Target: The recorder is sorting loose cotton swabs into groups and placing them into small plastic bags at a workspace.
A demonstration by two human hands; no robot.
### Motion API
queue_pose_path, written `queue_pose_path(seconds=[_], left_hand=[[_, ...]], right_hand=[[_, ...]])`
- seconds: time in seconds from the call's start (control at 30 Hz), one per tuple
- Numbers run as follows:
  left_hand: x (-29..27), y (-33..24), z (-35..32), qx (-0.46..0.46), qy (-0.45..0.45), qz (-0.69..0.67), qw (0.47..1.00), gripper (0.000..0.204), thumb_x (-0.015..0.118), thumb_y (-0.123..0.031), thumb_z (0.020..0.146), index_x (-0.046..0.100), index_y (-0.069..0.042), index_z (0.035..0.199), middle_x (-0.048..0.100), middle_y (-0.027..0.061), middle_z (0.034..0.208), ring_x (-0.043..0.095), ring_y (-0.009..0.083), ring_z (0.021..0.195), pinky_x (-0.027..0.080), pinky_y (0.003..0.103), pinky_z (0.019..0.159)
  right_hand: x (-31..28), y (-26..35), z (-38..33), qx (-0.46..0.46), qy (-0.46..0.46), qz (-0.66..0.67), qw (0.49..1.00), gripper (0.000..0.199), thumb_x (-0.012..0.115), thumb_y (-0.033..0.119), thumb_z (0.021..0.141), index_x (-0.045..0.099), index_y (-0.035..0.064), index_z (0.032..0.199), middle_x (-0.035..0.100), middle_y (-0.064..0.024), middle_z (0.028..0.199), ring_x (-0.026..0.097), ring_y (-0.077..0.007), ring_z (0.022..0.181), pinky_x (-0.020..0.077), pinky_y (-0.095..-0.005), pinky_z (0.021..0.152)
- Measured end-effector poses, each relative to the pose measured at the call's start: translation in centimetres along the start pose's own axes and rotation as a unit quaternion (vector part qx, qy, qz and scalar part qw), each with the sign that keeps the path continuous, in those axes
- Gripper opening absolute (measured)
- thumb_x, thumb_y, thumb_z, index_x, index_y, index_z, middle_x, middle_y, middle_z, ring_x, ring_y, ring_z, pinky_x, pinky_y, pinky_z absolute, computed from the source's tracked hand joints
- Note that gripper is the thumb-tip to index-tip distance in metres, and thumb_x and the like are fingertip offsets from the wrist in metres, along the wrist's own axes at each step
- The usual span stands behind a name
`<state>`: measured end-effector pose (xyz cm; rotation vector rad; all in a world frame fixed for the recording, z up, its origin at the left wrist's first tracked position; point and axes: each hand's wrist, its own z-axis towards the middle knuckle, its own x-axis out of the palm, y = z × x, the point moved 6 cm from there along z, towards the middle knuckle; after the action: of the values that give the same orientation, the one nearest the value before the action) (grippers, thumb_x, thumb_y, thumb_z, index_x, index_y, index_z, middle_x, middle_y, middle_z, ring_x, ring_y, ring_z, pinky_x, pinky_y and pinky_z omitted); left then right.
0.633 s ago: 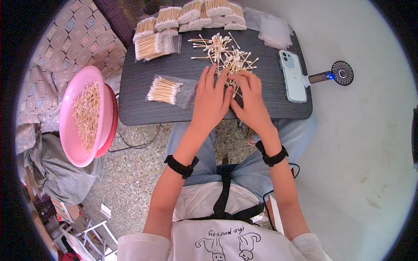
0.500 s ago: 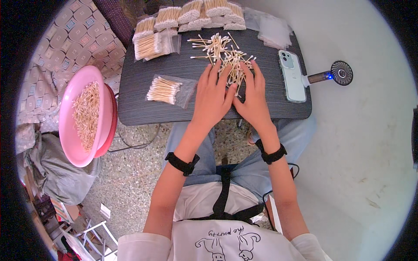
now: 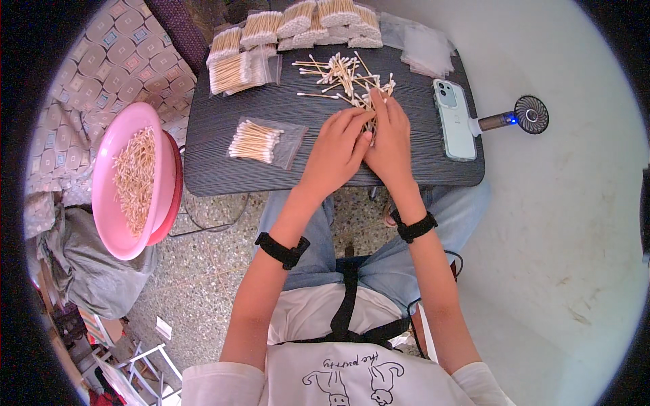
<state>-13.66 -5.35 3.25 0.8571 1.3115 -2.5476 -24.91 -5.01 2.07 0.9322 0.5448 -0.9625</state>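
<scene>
White-tipped cotton swabs (image 3: 370, 125) on pale sticks are gathered between the left hand (image 3: 336, 147) and the right hand (image 3: 393, 139), both curled in around them from either side. The thumbs come close together below the swabs, and the left fingers reach across toward the right hand; how many sticks are gripped is hidden. Just beyond the fingertips, a loose pile of swabs (image 3: 342, 73) lies crisscrossed on the dark, wood-grained worktop (image 3: 206, 145), a few sticks poking out to the left.

Near the left hand, a clear bag (image 3: 291, 145) lies flat with a neat bundle of swabs (image 3: 254, 140) in it. Farther up and to the left sit more filled packets (image 3: 230, 72), next to a stacked row of packets (image 3: 315, 24) along the far edge. Flat clear bags (image 3: 428, 51) overlap at the far right corner. To the right of the right hand lies a pale phone (image 3: 456, 122), with a small black fan (image 3: 531, 114) just beyond the edge.

Well to the left, off the worktop, a pink basin (image 3: 106, 196) holds many swabs (image 3: 135, 179), near patterned fabric (image 3: 125, 57).
</scene>
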Motion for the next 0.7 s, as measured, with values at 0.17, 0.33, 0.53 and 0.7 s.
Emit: queue_pose_path(seconds=[0.17,0.33,0.53,0.7], left_hand=[[-0.2,1.2,-0.1,-0.025,-0.061,-0.016,0.998,0.029,0.053,-0.013,0.094,0.055,-0.002,0.120,0.054,0.0167,0.118,0.050,0.0363,0.113,0.039,0.044,0.098],[0.5,1.1,0.1,0.000,-0.076,0.138,0.988,0.031,0.056,-0.016,0.092,0.055,0.000,0.119,0.054,0.0161,0.122,0.047,0.0349,0.121,0.037,0.047,0.103],[1.7,1.6,0.9,0.002,-0.055,0.251,0.966,0.036,0.050,-0.022,0.097,0.055,-0.004,0.127,0.051,0.0145,0.134,0.043,0.0347,0.130,0.032,0.048,0.109],[2.0,1.4,1.2,0.003,-0.051,0.287,0.957,0.038,0.048,-0.023,0.097,0.054,-0.004,0.129,0.051,0.0134,0.136,0.042,0.0335,0.131,0.030,0.047,0.110]], right_hand=[[-0.2,0.0,0.3,0.000,-0.027,-0.016,0.999,0.050,0.064,0.013,0.083,0.051,0.0042,0.131,0.055,-0.0169,0.122,0.048,-0.0350,0.119,0.0383,-0.0461,0.099],[-1.1,-0.8,-0.2,0.027,-0.046,-0.069,0.996,0.038,0.061,0.008,0.086,0.057,0.0070,0.123,0.057,-0.0111,0.111,0.052,-0.0310,0.102,0.0413,-0.0435,0.087],[-2.0,-1.2,-0.8,0.065,-0.048,-0.067,0.994,0.031,0.058,0.006,0.088,0.060,0.0065,0.119,0.058,-0.0113,0.107,0.052,-0.0313,0.099,0.0425,-0.0414,0.088],[-2.4,-1.1,-1.6,0.064,-0.031,-0.088,0.994,0.034,0.061,0.005,0.084,0.060,0.0098,0.119,0.058,-0.0079,0.110,0.052,-0.0289,0.102,0.0400,-0.0424,0.087]])
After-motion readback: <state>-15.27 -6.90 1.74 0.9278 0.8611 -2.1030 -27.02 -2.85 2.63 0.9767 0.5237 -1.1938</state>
